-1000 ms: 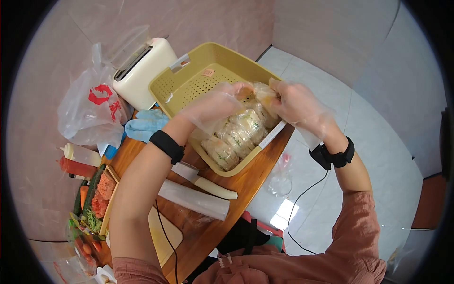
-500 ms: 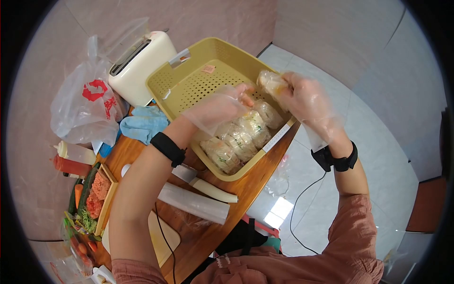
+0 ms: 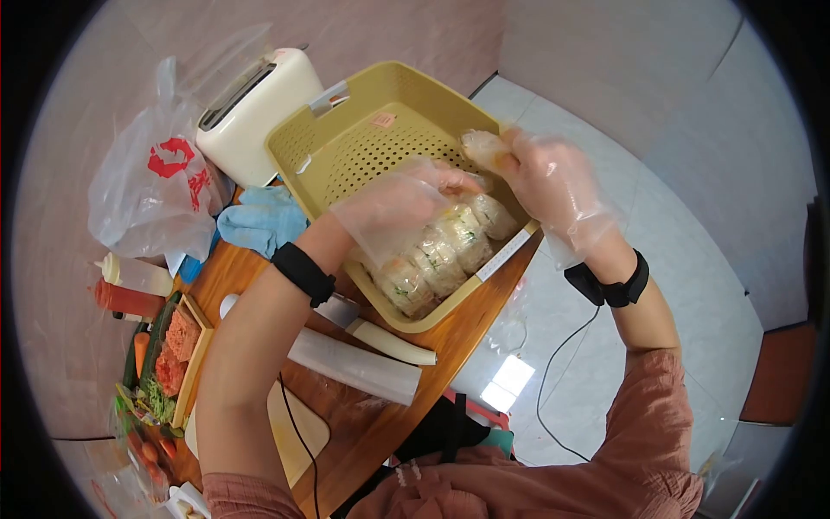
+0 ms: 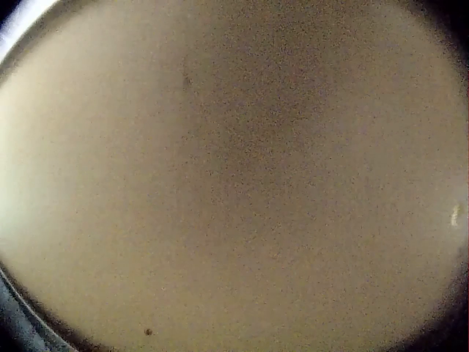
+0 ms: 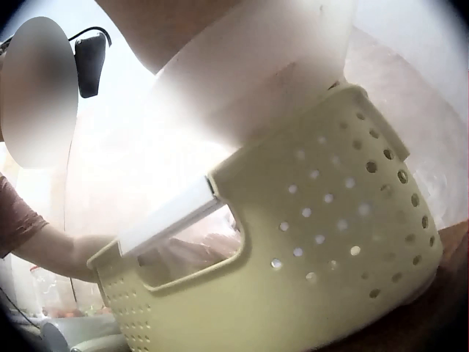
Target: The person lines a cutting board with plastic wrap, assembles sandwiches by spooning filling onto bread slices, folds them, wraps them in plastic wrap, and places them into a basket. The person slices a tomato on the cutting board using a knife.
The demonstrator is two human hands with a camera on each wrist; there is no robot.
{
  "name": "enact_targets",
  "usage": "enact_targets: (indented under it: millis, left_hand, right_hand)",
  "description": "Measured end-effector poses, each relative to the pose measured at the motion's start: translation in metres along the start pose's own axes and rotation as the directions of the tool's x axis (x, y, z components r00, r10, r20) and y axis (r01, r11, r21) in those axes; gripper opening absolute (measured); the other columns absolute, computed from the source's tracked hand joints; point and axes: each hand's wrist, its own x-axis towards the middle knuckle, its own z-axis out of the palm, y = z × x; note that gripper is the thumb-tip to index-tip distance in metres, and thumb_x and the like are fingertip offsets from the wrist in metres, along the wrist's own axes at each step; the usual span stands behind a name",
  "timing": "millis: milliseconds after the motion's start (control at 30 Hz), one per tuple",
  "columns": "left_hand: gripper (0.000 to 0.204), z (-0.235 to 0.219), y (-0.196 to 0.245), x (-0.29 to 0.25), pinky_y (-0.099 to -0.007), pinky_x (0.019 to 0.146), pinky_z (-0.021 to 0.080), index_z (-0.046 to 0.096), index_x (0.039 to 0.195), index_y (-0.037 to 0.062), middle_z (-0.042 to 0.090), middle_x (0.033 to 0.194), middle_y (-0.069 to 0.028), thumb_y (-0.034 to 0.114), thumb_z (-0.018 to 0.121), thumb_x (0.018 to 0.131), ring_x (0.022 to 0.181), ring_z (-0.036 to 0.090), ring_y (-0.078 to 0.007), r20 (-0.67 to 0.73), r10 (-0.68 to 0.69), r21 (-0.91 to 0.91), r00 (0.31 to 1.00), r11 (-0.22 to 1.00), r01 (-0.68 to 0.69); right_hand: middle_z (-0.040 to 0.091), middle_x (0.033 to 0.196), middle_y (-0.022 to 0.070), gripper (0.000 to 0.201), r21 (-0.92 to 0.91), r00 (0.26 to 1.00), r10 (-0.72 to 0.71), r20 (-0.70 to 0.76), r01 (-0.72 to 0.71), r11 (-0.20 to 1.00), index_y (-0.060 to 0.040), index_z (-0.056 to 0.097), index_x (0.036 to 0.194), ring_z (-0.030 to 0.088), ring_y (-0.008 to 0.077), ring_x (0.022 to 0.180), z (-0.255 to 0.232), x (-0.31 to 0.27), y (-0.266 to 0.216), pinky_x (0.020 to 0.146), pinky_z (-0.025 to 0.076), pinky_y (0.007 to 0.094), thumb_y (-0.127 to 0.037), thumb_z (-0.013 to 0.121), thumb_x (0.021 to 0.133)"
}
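Note:
Several sandwich-like packs in clear film [image 3: 432,259] stand in a row along the near side of the olive basket [image 3: 324,186]. My right hand [image 3: 553,177], in a clear plastic glove, holds another film-wrapped pack [image 3: 484,149] above the basket's right side. My left hand [image 3: 415,195], also gloved, reaches over the basket, its fingertips right at the far end of the row. I cannot tell whether these fingers grip a pack. Only a blurred pale surface fills the left wrist view. In the right wrist view, the perforated basket wall [image 5: 330,220] stands below the blurred glove.
Behind the basket's left are a cream toaster [image 3: 259,117] and a plastic bag [image 3: 147,208]. A blue cloth [image 3: 259,223] lies beside them. Nearer are a knife [image 3: 389,342], a white roll [image 3: 354,368], a cutting board [image 3: 298,432] and a wooden tray [image 3: 197,363]. The table edge drops off right.
My right hand has lifted the wrapped pack up and away from the row, then shifted slightly left with it. The left hand stays over the basket, its fingers now slightly further right.

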Motion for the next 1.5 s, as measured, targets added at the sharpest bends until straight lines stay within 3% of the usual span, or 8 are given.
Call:
enact_targets:
  millis: [300, 733, 800, 900, 1033, 1267, 1333, 1500]
  left_hand:
    - [0.038, -0.007, 0.005, 0.003, -0.0346, 0.096, 0.05, 0.068, 0.125, 0.0026, 0.071, 0.115, -0.0159, 0.017, 0.06, 0.09, 0.106, 0.066, -0.0256, 0.093, -0.138, -0.027, 0.986, 0.99, 0.141]
    - [0.038, -0.021, 0.023, -0.014, -0.0301, 0.092, 0.05, 0.065, 0.125, 0.0044, 0.069, 0.117, -0.0116, 0.014, 0.063, 0.088, 0.105, 0.064, -0.0188, -0.008, -0.159, -0.147, 0.987, 0.977, 0.156]
    - [0.028, -0.036, 0.05, -0.036, -0.0307, 0.088, 0.051, 0.068, 0.114, 0.0038, 0.07, 0.107, -0.0112, 0.013, 0.063, 0.088, 0.101, 0.065, -0.018, -0.064, -0.191, 0.061, 0.979, 0.979, 0.195]
    - [0.02, -0.049, 0.084, -0.053, -0.0325, 0.082, 0.052, 0.069, 0.104, 0.0032, 0.07, 0.096, -0.0117, 0.013, 0.066, 0.086, 0.094, 0.066, -0.0193, 0.124, -0.459, 0.168, 0.88, 0.883, 0.437]
    - [0.022, -0.036, 0.088, -0.075, -0.0328, 0.077, 0.051, 0.068, 0.102, 0.0011, 0.069, 0.09, -0.0135, 0.01, 0.069, 0.082, 0.086, 0.066, -0.0239, 0.216, -0.482, 0.195, 0.849, 0.874, 0.446]
    - [0.028, -0.025, 0.089, -0.069, -0.0351, 0.078, 0.051, 0.066, 0.106, -0.001, 0.068, 0.087, -0.0148, 0.008, 0.069, 0.08, 0.085, 0.067, -0.0278, 0.165, -0.479, 0.346, 0.862, 0.847, 0.404]
    - [0.027, -0.02, 0.075, -0.071, -0.0353, 0.078, 0.052, 0.067, 0.105, -0.0026, 0.069, 0.088, -0.0155, 0.005, 0.067, 0.079, 0.085, 0.068, -0.0296, 0.161, -0.351, 0.405, 0.923, 0.876, 0.262]
    - [0.021, -0.019, 0.048, -0.077, -0.0363, 0.078, 0.052, 0.069, 0.099, -0.003, 0.069, 0.089, -0.0165, 0.002, 0.064, 0.079, 0.086, 0.068, -0.0308, 0.137, -0.168, 0.29, 0.976, 0.949, 0.122]
  right_hand:
    - [0.071, 0.087, 0.0216, 0.014, -0.184, 0.947, 0.061, 0.316, -0.002, 0.983, -0.0027, 0.07, 0.088, 0.071, 0.0392, 0.083, -0.003, 0.011, -0.011, 0.072, 0.057, 0.0463, -0.016, 0.065, 0.088]
    - [0.069, 0.081, 0.0194, 0.002, -0.214, 0.949, -0.057, 0.309, 0.128, 0.968, -0.0017, 0.067, 0.08, 0.07, 0.0381, 0.082, 0.002, 0.009, -0.006, 0.07, 0.056, 0.045, -0.004, 0.066, 0.081]
    - [0.068, 0.08, 0.0199, 0.005, -0.18, 0.968, -0.105, 0.226, 0.148, 0.972, -0.0043, 0.067, 0.082, 0.067, 0.0406, 0.08, 0.005, 0.007, -0.002, 0.07, 0.054, 0.0483, -0.007, 0.062, 0.08]
    - [0.068, 0.079, 0.0193, 0.005, -0.164, 0.957, -0.187, 0.221, 0.226, 0.96, -0.0038, 0.066, 0.082, 0.067, 0.0401, 0.078, 0.001, 0.006, -0.001, 0.069, 0.054, 0.048, -0.006, 0.062, 0.079]
    - [0.067, 0.075, 0.0197, 0.006, -0.126, 0.955, -0.23, 0.189, 0.256, 0.959, -0.0011, 0.067, 0.072, 0.069, 0.0394, 0.078, 0.005, 0.007, -0.001, 0.067, 0.056, 0.0449, -0.005, 0.066, 0.077]
    - [0.069, 0.081, 0.023, 0.016, -0.124, 0.956, -0.072, 0.285, 0.112, 0.986, 0.0014, 0.069, 0.076, 0.069, 0.0408, 0.079, -0.019, 0.009, -0.009, 0.069, 0.055, 0.0467, -0.012, 0.063, 0.083]
    - [0.069, 0.08, 0.0234, 0.017, -0.131, 0.955, -0.019, 0.296, 0.061, 0.99, 0.0019, 0.069, 0.077, 0.068, 0.0411, 0.079, -0.024, 0.005, -0.012, 0.07, 0.055, 0.0475, -0.013, 0.064, 0.084]
    - [0.068, 0.082, 0.0243, 0.02, 0.046, 0.997, 0.051, 0.056, -0.053, 0.998, 0.0013, 0.071, 0.083, 0.066, 0.0432, 0.08, -0.02, -0.007, -0.005, 0.075, 0.053, 0.0496, -0.018, 0.065, 0.087]
